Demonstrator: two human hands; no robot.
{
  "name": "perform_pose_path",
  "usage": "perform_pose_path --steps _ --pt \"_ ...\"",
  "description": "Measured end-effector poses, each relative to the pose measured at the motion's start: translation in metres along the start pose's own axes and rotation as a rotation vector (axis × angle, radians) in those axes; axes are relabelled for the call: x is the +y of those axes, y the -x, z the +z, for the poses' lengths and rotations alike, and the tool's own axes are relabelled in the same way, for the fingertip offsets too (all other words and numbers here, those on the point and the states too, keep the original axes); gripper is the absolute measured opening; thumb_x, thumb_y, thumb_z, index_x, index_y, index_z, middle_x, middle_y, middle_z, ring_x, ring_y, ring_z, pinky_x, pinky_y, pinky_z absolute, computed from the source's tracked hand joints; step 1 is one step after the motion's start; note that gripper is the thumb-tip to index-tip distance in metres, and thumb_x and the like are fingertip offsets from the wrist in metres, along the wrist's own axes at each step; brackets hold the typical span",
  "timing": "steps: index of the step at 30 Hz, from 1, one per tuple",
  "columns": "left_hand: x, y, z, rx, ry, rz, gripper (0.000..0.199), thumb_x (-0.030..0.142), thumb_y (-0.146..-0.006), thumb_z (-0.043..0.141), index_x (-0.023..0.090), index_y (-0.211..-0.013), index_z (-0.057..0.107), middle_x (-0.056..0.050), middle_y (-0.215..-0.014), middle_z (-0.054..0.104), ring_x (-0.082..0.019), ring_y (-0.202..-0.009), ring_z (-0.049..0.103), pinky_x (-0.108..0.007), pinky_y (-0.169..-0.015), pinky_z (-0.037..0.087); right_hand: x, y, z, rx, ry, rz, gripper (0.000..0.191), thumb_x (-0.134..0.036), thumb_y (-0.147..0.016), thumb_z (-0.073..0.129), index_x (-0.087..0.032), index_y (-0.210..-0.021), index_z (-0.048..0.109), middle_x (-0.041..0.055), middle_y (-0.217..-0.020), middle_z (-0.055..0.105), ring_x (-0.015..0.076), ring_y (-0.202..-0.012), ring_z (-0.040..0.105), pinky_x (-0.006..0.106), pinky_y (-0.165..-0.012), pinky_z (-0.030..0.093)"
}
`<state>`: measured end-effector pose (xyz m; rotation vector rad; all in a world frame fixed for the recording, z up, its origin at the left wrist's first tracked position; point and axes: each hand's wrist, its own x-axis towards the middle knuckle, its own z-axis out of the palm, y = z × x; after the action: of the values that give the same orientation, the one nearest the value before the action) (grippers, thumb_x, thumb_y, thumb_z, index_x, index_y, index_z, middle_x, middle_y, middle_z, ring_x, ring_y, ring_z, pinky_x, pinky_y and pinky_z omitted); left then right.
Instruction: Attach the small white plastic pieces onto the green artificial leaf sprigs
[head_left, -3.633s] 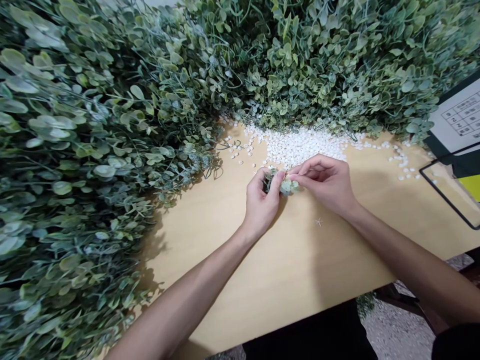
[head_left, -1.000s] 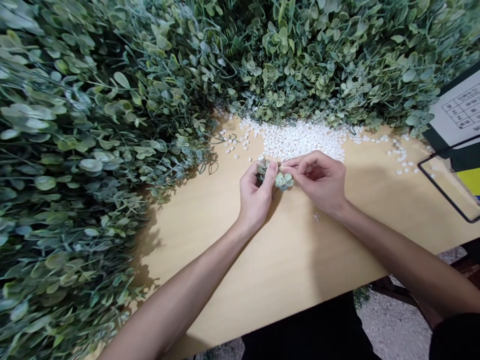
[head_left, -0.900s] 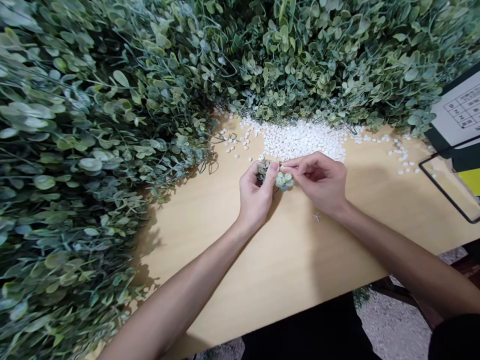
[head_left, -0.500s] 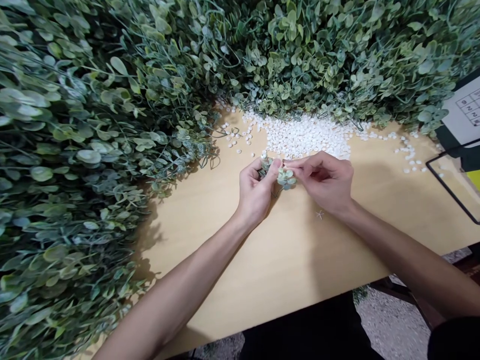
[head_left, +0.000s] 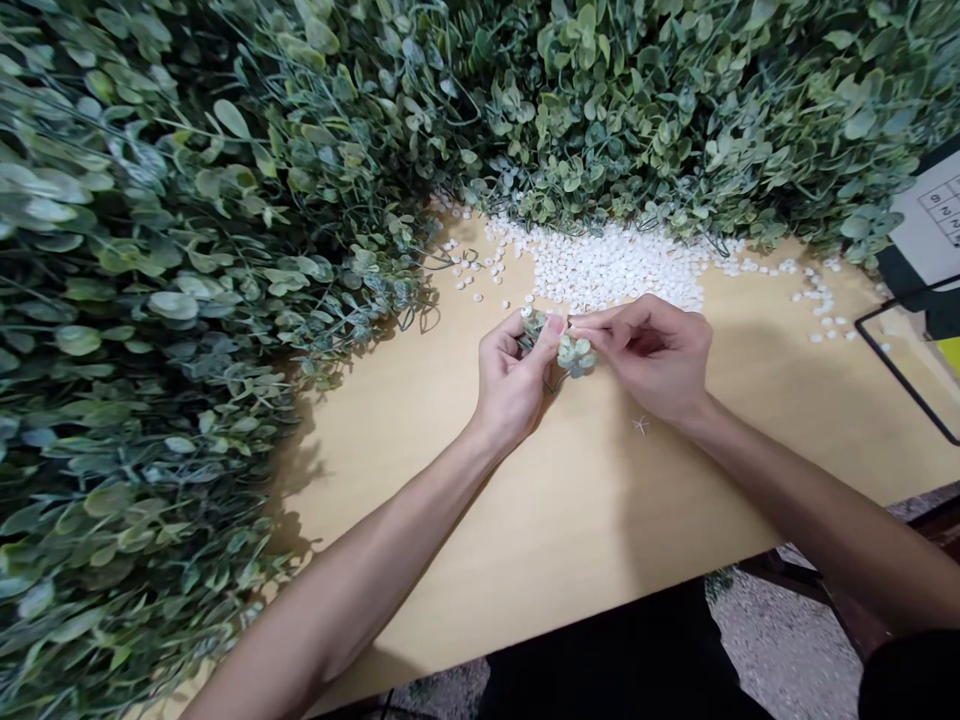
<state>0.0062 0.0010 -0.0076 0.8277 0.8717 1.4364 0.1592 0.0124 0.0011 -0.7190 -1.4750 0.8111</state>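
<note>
My left hand (head_left: 514, 380) is closed around a small sprig of artificial leaves (head_left: 576, 355), thumb on top, with pale green leaves sticking out toward the right. A white piece shows at the sprig's upper left end. Close beside it, my right hand (head_left: 656, 355) is closed in a pinch, thumb and forefinger tips meeting at the sprig by the left thumb. What lies between those fingertips is too small to make out. A heap of small white beads (head_left: 619, 265) lies just beyond both hands. Below the right wrist rests a tiny white star-shaped piece (head_left: 640, 426) on the table.
Dense artificial foliage (head_left: 187, 250) piles up along the left and back of the wooden table (head_left: 465, 560). To the right stand a printed sheet (head_left: 934, 215) and a black wire frame (head_left: 911, 375). Stray white beads (head_left: 825, 322) lie near the frame.
My right hand has shifted very slightly up and to the right. The left hand keeps its grip on the sprig, almost unmoved.
</note>
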Motion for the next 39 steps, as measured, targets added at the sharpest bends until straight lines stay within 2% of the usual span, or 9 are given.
perform_pose_path --steps 9,15,17,21,23,26,31,34,39 --pt "0.003 -0.001 0.004 -0.015 -0.024 -0.025 0.038 0.047 -0.074 0.094 0.016 -0.075 0.071 0.000 -0.072 0.065 -0.010 -0.065 0.058 -0.023 -0.063 0.051 0.000 -0.002 -0.008 -0.063 0.039 0.046 0.030 -0.028 -0.085 0.088 -0.024 -0.069 0.063 0.0019 -0.081 0.082 0.0231 -0.082 0.081 0.032 -0.064 0.064" --pt "-0.001 -0.002 0.002 0.051 -0.077 0.019 0.039 0.049 -0.080 0.089 0.017 -0.076 0.067 0.002 -0.071 0.058 -0.008 -0.062 0.053 -0.020 -0.059 0.050 -0.002 -0.010 -0.011 -0.056 -0.057 0.095 0.021 -0.031 -0.084 0.089 -0.024 -0.079 0.071 0.0041 -0.098 0.084 0.0235 -0.089 0.082 0.038 -0.081 0.069" --pt "0.000 -0.003 0.005 0.074 -0.048 0.034 0.042 0.049 -0.081 0.088 0.017 -0.074 0.063 0.003 -0.071 0.056 -0.008 -0.062 0.053 -0.020 -0.058 0.051 -0.003 -0.015 -0.016 -0.006 -0.027 0.083 0.016 -0.029 -0.087 0.087 -0.025 -0.086 0.072 0.0036 -0.099 0.083 0.0224 -0.090 0.081 0.038 -0.080 0.069" --pt "0.003 -0.003 0.010 0.109 -0.002 0.013 0.049 0.058 -0.078 0.087 0.019 -0.080 0.058 0.003 -0.074 0.057 -0.009 -0.059 0.059 -0.021 -0.052 0.053 0.004 -0.026 -0.032 0.185 0.140 0.028 0.016 -0.030 -0.090 0.084 -0.027 -0.096 0.070 0.0013 -0.091 0.077 0.0190 -0.082 0.077 0.032 -0.066 0.064" --pt "0.003 -0.002 0.011 0.121 0.000 0.016 0.049 0.059 -0.079 0.086 0.020 -0.084 0.057 0.004 -0.075 0.057 -0.009 -0.057 0.061 -0.021 -0.048 0.052 0.010 -0.031 -0.040 0.216 0.244 -0.019 0.017 -0.029 -0.090 0.083 -0.027 -0.099 0.069 0.0008 -0.089 0.074 0.0177 -0.079 0.075 0.030 -0.062 0.059" --pt "0.002 -0.002 0.010 0.124 -0.008 0.037 0.046 0.056 -0.082 0.085 0.021 -0.086 0.056 0.004 -0.073 0.056 -0.010 -0.057 0.062 -0.020 -0.045 0.049 0.016 -0.034 -0.049 0.100 0.421 -0.107 0.016 -0.022 -0.090 0.076 -0.026 -0.103 0.068 0.0015 -0.090 0.072 0.0180 -0.078 0.072 0.031 -0.063 0.055" --pt "0.007 0.000 0.012 0.065 0.047 -0.017 0.047 0.057 -0.079 0.087 0.020 -0.088 0.061 0.000 -0.085 0.064 -0.009 -0.065 0.061 -0.020 -0.051 0.050 0.018 -0.031 -0.056 -0.208 0.761 -0.256 0.021 -0.012 -0.086 0.066 -0.023 -0.104 0.069 0.0049 -0.091 0.075 0.0253 -0.088 0.069 0.040 -0.082 0.054" --pt "0.009 0.000 0.012 0.041 0.064 -0.047 0.046 0.058 -0.077 0.088 0.019 -0.092 0.068 -0.002 -0.090 0.066 -0.010 -0.070 0.061 -0.022 -0.057 0.052 0.020 -0.030 -0.060 -0.284 0.903 -0.258 0.022 -0.012 -0.088 0.063 -0.023 -0.106 0.069 0.0057 -0.094 0.077 0.0282 -0.094 0.067 0.043 -0.087 0.051" --pt "0.000 -0.002 0.002 0.018 -0.106 0.012 0.040 0.043 -0.075 0.094 0.019 -0.101 0.076 -0.002 -0.093 0.072 -0.010 -0.077 0.065 -0.022 -0.073 0.054 0.027 -0.030 -0.062 -0.401 0.961 -0.249 0.023 -0.011 -0.097 0.055 -0.022 -0.110 0.070 0.0088 -0.101 0.080 0.0294 -0.102 0.066 0.044 -0.092 0.047"
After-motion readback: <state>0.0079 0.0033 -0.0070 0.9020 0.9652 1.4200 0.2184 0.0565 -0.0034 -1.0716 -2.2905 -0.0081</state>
